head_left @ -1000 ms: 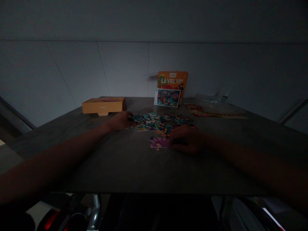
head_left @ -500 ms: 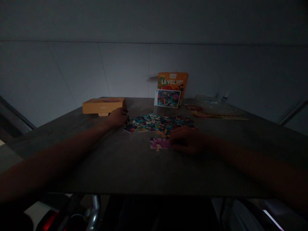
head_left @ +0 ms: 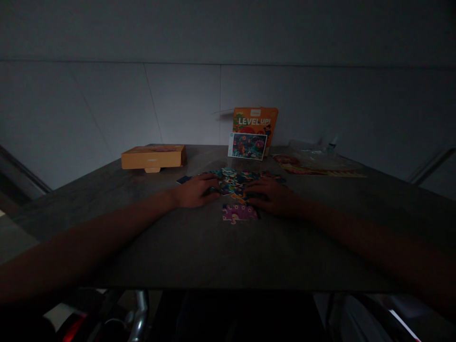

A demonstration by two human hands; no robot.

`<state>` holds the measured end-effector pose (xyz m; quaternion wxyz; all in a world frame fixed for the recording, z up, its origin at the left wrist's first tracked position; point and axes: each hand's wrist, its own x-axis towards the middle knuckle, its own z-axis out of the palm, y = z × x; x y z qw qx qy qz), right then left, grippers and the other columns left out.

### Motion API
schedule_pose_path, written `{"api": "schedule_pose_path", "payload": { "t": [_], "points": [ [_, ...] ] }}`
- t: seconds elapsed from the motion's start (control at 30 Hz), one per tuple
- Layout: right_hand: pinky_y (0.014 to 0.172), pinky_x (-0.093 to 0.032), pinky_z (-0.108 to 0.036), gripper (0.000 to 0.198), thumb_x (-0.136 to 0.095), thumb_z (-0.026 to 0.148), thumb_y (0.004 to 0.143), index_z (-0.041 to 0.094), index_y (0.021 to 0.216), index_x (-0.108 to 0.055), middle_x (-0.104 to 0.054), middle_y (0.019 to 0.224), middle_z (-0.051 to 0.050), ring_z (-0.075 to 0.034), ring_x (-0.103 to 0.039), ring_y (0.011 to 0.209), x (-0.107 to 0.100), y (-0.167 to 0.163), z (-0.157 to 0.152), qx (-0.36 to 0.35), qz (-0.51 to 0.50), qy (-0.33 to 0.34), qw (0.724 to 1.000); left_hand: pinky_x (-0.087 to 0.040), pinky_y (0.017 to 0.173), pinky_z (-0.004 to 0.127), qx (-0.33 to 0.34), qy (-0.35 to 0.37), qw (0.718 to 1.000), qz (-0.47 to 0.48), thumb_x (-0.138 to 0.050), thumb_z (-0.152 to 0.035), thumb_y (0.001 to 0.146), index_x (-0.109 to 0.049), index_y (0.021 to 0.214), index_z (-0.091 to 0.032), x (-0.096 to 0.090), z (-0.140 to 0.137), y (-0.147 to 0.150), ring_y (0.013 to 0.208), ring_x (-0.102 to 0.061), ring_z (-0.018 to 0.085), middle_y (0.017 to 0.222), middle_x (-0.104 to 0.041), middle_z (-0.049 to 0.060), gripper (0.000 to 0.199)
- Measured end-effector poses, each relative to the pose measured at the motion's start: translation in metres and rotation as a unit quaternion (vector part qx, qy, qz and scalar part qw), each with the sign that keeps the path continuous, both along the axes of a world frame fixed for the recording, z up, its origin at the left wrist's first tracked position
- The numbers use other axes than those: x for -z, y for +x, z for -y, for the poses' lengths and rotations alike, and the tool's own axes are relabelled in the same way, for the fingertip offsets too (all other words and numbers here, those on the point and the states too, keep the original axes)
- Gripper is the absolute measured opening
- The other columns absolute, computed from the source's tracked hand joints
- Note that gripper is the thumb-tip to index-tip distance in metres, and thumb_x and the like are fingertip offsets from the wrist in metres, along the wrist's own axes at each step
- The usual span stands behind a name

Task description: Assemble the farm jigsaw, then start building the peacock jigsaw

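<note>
A pile of loose jigsaw pieces (head_left: 232,176) lies mid-table, mostly teal and dark blue. My left hand (head_left: 195,191) rests at the pile's left edge, thumb and fingers apart, fingertips touching pieces. From the other side, my right hand (head_left: 272,195) reaches over the pile with its fingers spread. Just below the right fingers lies a purple joined section of puzzle (head_left: 240,212), flat on the table. A small dark piece (head_left: 183,180) sits beyond my left hand, apart from the pile. Both hands cover part of the pieces.
An orange box (head_left: 153,157) stands at the back left. Behind the pile, a picture card (head_left: 247,146) leans against an upright orange "LEVEL UP!" box (head_left: 255,118). A printed sheet (head_left: 317,166) with clear plastic (head_left: 309,149) on it lies back right.
My left hand has moved right and nearer, from beside the orange box onto the pile's edge. My right hand has shifted slightly up, off the purple section, its fingers spreading.
</note>
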<state>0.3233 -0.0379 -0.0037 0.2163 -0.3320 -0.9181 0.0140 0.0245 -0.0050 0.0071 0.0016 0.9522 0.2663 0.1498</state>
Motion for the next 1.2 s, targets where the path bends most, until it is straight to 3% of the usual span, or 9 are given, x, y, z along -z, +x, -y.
{"api": "schedule_pose_path", "payload": {
  "t": [0.1, 0.23, 0.33, 0.63, 0.73, 0.83, 0.93, 1.1, 1.2],
  "points": [
    [0.106, -0.041, -0.055, 0.03, -0.063, 0.029, 0.094, 0.016, 0.119, -0.071, -0.07, 0.124, -0.016, -0.031, -0.062, 0.119, -0.001, 0.001, -0.003, 0.003, 0.014, -0.024, 1.0, -0.052, 0.094, 0.04, -0.004, 0.02, 1.0, 0.014, -0.053, -0.034, 0.098, -0.067, 0.099, -0.014, -0.002, 0.002, -0.002, 0.101, -0.063, 0.025, 0.106, -0.063, 0.012, 0.024],
    [0.103, -0.043, -0.052, 0.027, -0.063, 0.022, 0.093, 0.016, 0.118, -0.071, -0.071, 0.119, -0.014, -0.029, -0.063, 0.114, -0.004, 0.0, -0.003, 0.02, 0.024, -0.027, 0.999, -0.044, 0.109, 0.047, 0.091, 0.036, 0.995, 0.003, -0.051, -0.031, 0.101, -0.064, 0.123, -0.017, 0.0, 0.007, 0.001, 0.126, -0.056, 0.029, 0.132, -0.06, 0.015, 0.03],
    [0.098, -0.047, -0.046, 0.027, -0.064, 0.02, 0.092, 0.017, 0.118, -0.071, -0.071, 0.115, -0.013, -0.027, -0.063, 0.11, -0.003, 0.001, -0.002, 0.025, 0.024, -0.013, 0.999, -0.042, 0.114, 0.046, 0.149, 0.025, 0.988, -0.015, -0.044, -0.027, 0.104, -0.061, 0.131, -0.018, 0.002, 0.009, 0.005, 0.132, -0.053, 0.027, 0.138, -0.059, 0.014, 0.034],
    [0.09, -0.049, -0.042, 0.021, -0.064, 0.03, 0.093, 0.018, 0.107, -0.074, -0.073, 0.102, -0.011, -0.026, -0.065, 0.099, -0.003, 0.002, -0.004, 0.063, -0.015, 0.084, 0.994, -0.045, 0.111, 0.045, 0.143, 0.014, 0.989, -0.027, -0.042, -0.026, 0.104, -0.061, 0.129, -0.016, 0.0, 0.01, 0.005, 0.127, -0.057, 0.026, 0.135, -0.061, 0.014, 0.033],
    [0.087, -0.048, -0.04, 0.019, -0.064, 0.028, 0.092, 0.016, 0.1, -0.075, -0.074, 0.098, -0.011, -0.026, -0.066, 0.094, -0.006, 0.005, -0.007, 0.13, -0.019, 0.099, 0.986, -0.047, 0.108, 0.045, 0.109, 0.022, 0.993, -0.026, -0.044, -0.029, 0.104, -0.057, 0.135, -0.015, 0.0, 0.011, 0.005, 0.125, -0.058, 0.027, 0.134, -0.061, 0.015, 0.036],
    [0.085, -0.048, -0.04, 0.016, -0.066, 0.025, 0.088, 0.015, 0.095, -0.077, -0.074, 0.095, -0.012, -0.026, -0.066, 0.091, -0.004, 0.01, -0.01, 0.185, 0.026, 0.086, 0.979, -0.048, 0.105, 0.05, 0.016, 0.053, 0.998, -0.007, -0.051, -0.035, 0.1, -0.049, 0.142, -0.011, 0.003, 0.009, 0.005, 0.122, -0.059, 0.032, 0.131, -0.061, 0.019, 0.049],
    [0.084, -0.049, -0.038, 0.016, -0.066, 0.022, 0.085, 0.016, 0.094, -0.078, -0.073, 0.096, -0.012, -0.026, -0.066, 0.09, 0.0, 0.012, -0.011, 0.199, 0.04, 0.076, 0.976, -0.049, 0.103, 0.051, -0.06, 0.065, 0.996, -0.011, -0.057, -0.041, 0.096, -0.056, 0.135, -0.007, 0.004, 0.005, 0.004, 0.117, -0.06, 0.034, 0.124, -0.063, 0.02, 0.051],
    [0.087, -0.051, -0.04, 0.021, -0.064, 0.016, 0.083, 0.018, 0.1, -0.077, -0.072, 0.103, -0.012, -0.026, -0.066, 0.097, 0.001, 0.008, -0.008, 0.088, -0.024, 0.106, 0.99, -0.051, 0.101, 0.045, -0.073, 0.045, 0.996, -0.023, -0.054, -0.043, 0.097, -0.068, 0.118, -0.011, 0.003, 0.002, 0.003, 0.112, -0.063, 0.029, 0.117, -0.066, 0.016, 0.041],
    [0.092, -0.049, -0.043, 0.019, -0.064, 0.022, 0.089, 0.02, 0.104, -0.076, -0.075, 0.104, -0.009, -0.025, -0.066, 0.101, 0.001, 0.003, -0.005, -0.001, -0.019, 0.082, 0.996, -0.051, 0.101, 0.046, -0.088, 0.043, 0.995, -0.027, -0.053, -0.044, 0.097, -0.068, 0.119, -0.011, 0.004, 0.002, 0.003, 0.111, -0.063, 0.029, 0.116, -0.066, 0.016, 0.042]
  ]
}}
